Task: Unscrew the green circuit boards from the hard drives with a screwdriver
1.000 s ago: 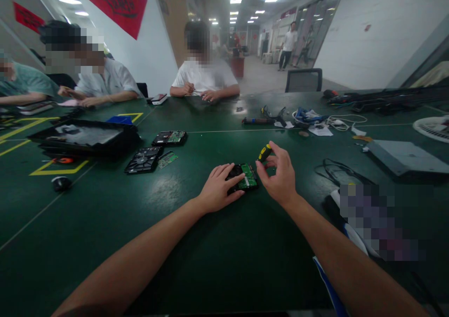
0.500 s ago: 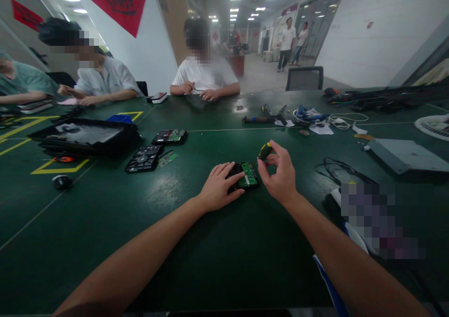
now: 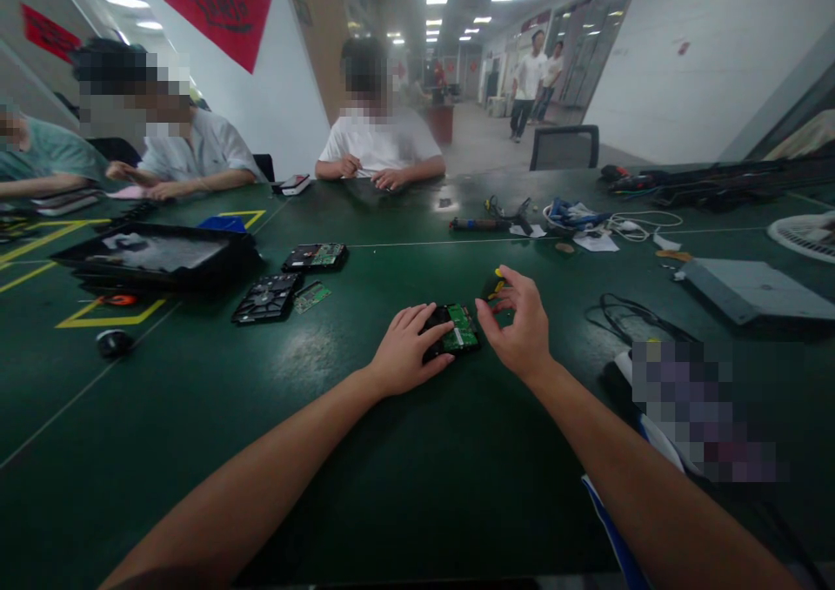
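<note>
A hard drive with its green circuit board facing up lies on the table in front of me. My left hand steadies it from the left, index finger across the board and thumb at the near edge; the palm hides its left part. Just right of the drive, my right hand pinches a black and yellow screwdriver by its handle, between thumb and fingers. The screwdriver's tip cannot be made out.
To the left lie another hard drive, a black drive casing and a loose circuit board. A black tray stands farther left. On the right are a grey metal box and cables. A person sits opposite.
The screwdriver handle has turned slightly in my right hand's fingers. My left hand stays on the hard drive. In the background, two walking people have shifted a little.
</note>
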Motion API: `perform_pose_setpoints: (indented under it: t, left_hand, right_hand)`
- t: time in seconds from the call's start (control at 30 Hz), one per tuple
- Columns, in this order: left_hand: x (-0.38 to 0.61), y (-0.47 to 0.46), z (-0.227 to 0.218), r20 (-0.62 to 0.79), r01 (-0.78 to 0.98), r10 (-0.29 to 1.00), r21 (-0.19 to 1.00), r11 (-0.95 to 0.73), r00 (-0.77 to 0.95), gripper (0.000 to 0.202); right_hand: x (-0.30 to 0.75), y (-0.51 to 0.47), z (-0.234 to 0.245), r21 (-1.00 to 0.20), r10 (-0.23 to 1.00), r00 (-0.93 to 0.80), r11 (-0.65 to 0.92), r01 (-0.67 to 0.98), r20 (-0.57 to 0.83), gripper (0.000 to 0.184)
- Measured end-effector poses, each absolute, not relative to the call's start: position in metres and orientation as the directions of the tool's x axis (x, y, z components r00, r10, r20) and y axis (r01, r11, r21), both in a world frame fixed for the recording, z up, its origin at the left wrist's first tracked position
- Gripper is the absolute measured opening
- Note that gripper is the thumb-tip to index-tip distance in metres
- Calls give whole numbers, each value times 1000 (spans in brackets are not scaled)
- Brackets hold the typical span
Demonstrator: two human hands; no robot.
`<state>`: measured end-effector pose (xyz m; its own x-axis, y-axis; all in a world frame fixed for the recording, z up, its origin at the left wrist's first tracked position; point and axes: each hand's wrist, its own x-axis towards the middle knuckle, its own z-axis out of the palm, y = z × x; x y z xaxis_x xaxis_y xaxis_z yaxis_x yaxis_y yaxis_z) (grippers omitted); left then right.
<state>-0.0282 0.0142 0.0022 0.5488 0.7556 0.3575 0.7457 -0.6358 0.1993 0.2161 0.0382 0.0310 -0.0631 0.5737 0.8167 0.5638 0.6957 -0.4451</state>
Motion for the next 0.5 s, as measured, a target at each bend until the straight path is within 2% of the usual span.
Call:
perform_pose_setpoints:
  t: [0.5]
  left_hand:
    - [-29,15,1,362,743,751,196,-641,553,61]
  right_hand:
    - [216,38,33,-457,587,-44,673,582,808,70]
